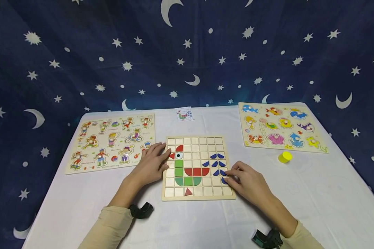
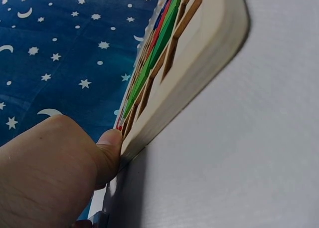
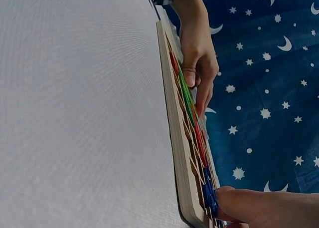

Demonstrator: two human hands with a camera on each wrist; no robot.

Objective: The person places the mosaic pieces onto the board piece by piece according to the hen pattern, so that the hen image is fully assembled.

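Note:
A wooden grid board (image 1: 202,198) holds flat coloured pieces laid out like a bird: green squares (image 1: 178,172), a red row (image 1: 197,172), a white piece with a black dot (image 1: 179,155) and several blue leaf-shaped pieces (image 1: 214,164). My left hand (image 1: 148,166) rests at the board's left edge, fingers extended, a fingertip by a small red triangle (image 1: 172,156). At the right side, thumb and forefinger of my right hand (image 1: 250,183) pinch at the lowest blue leaf-shaped piece (image 1: 224,180), partly covering it. A dark red triangle (image 1: 188,192) lies in the bottom row.
Behind the board lies a small picture card (image 1: 185,113) of a similar bird. A sports-figure puzzle (image 1: 106,148) is at left, a sea-animal puzzle (image 1: 280,129) at right. A yellow cylinder (image 1: 285,157) stands near the latter. A starry cloth (image 1: 187,69) hangs behind the table.

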